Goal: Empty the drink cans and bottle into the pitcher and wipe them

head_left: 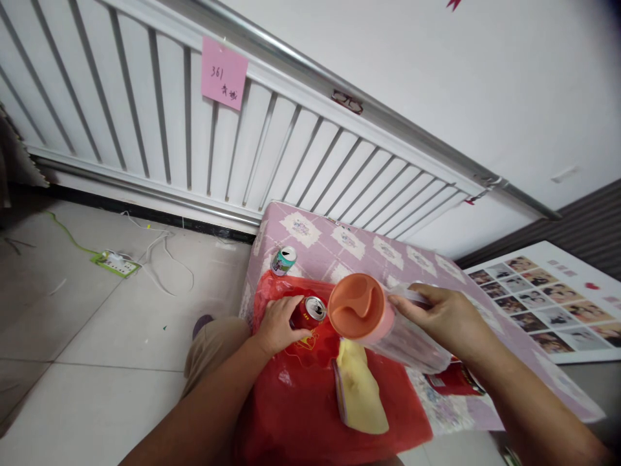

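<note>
The left grip [282, 325] wraps the can [307, 313] at nine o'clock of the pitcher [412, 342], whose handle [406, 294] the right grip [439, 314] clasps, so a clumsy tilt could knock the lid [356, 309] into the can.

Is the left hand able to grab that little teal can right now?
Probably not yet: the left hand is curled around the red can. If it let go, the teal can stands close by, and nothing seems to block the way.
</note>
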Demonstrator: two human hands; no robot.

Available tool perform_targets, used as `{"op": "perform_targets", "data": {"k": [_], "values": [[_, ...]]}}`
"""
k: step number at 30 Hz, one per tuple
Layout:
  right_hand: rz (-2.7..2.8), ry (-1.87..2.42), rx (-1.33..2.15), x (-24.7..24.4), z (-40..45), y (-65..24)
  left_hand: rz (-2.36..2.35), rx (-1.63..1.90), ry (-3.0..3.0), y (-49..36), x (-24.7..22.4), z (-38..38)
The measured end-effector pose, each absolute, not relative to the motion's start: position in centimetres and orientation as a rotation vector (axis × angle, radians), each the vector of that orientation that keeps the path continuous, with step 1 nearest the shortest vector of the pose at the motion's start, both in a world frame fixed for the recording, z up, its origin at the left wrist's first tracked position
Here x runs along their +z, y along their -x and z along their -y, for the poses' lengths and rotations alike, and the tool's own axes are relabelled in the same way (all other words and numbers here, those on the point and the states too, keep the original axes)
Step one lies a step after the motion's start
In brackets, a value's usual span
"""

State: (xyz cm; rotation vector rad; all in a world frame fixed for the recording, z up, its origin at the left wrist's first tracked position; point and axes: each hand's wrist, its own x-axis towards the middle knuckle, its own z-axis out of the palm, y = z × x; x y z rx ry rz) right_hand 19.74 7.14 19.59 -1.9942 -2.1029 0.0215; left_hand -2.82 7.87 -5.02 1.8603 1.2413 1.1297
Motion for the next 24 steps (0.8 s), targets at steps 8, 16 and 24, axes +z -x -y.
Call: {"op": "perform_targets", "data": {"k": [8,16,24], "values": [[2.148,2.051,0.063,19.34,-7.13,-19.99,-1.246,1.128,-1.866,2.78,-5.07,-7.91],[2.142,2.049,0.072,19.54,-7.03,-19.73,-1.247,1.118,-1.852,2.85,-4.88,-7.83],[2.112,1.989,0.036,19.47,-7.11,-19.61,-1.246,1.127,-1.861,2.81,-4.95,-7.83]]}}
